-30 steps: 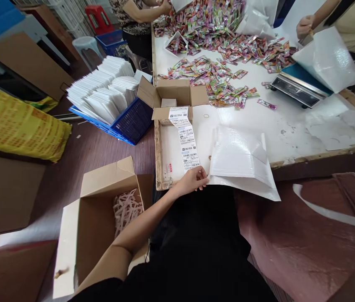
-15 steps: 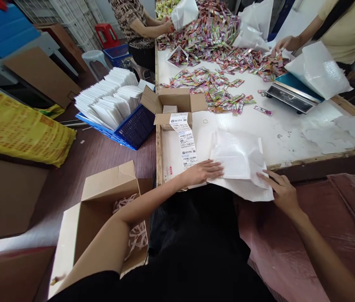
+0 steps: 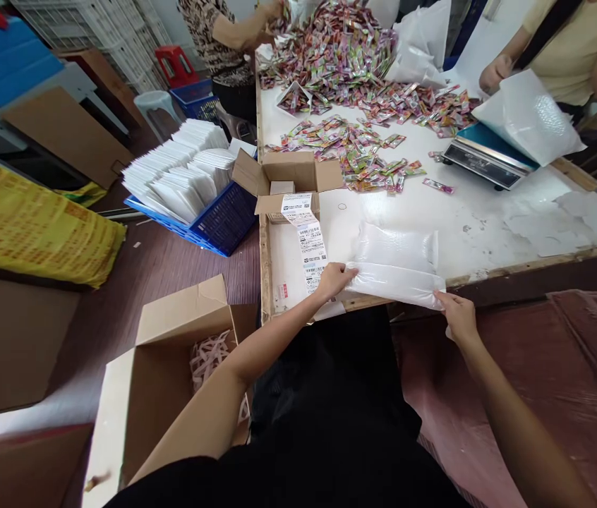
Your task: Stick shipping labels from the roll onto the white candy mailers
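Observation:
A white bubble mailer point(image 3: 396, 250) lies at the front edge of the white table, its near flap folded over. My left hand point(image 3: 336, 277) pinches the mailer's left corner. At its right corner, my right hand point(image 3: 457, 310) grips the near edge between thumb and fingers. Left of the mailer, a strip of printed labels point(image 3: 310, 243) runs down from a small open carton point(image 3: 291, 169). Beyond the mailer lie many small colourful packets point(image 3: 367, 152).
Right of the packets stands a scale point(image 3: 489, 161) bearing a white mailer point(image 3: 534, 120). A blue basket point(image 3: 229, 219) of white mailers is beside the table. An open cardboard box point(image 3: 155, 388) stands lower left. Two people are at the table's far sides.
The mailer's loose near flap now lies folded and flat. My hands have gone from spread fingers to gripping its corners. The person at the right has drawn a hand back from the packets.

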Demonstrator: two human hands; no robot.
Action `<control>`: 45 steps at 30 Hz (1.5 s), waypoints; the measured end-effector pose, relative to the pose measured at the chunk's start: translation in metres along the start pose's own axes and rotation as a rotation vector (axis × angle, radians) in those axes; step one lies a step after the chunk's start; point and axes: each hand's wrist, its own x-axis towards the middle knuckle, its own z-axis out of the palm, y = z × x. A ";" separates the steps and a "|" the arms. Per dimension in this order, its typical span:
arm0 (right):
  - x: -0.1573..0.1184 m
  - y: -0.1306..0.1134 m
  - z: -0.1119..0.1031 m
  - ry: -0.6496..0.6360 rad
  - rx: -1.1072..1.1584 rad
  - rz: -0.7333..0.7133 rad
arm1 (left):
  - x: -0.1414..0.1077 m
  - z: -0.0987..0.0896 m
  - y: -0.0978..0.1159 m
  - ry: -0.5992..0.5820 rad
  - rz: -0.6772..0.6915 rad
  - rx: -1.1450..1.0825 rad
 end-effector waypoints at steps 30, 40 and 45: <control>-0.167 -0.123 0.142 -0.566 0.182 -0.460 | -0.181 -0.061 -0.067 -0.199 -0.107 -0.331; -0.135 -0.064 0.146 -0.545 -0.233 -0.861 | -0.254 -0.187 -0.253 0.501 -0.761 0.613; -0.170 -0.086 0.129 -0.481 -0.011 -0.932 | -0.220 -0.166 -0.182 0.701 -0.445 0.301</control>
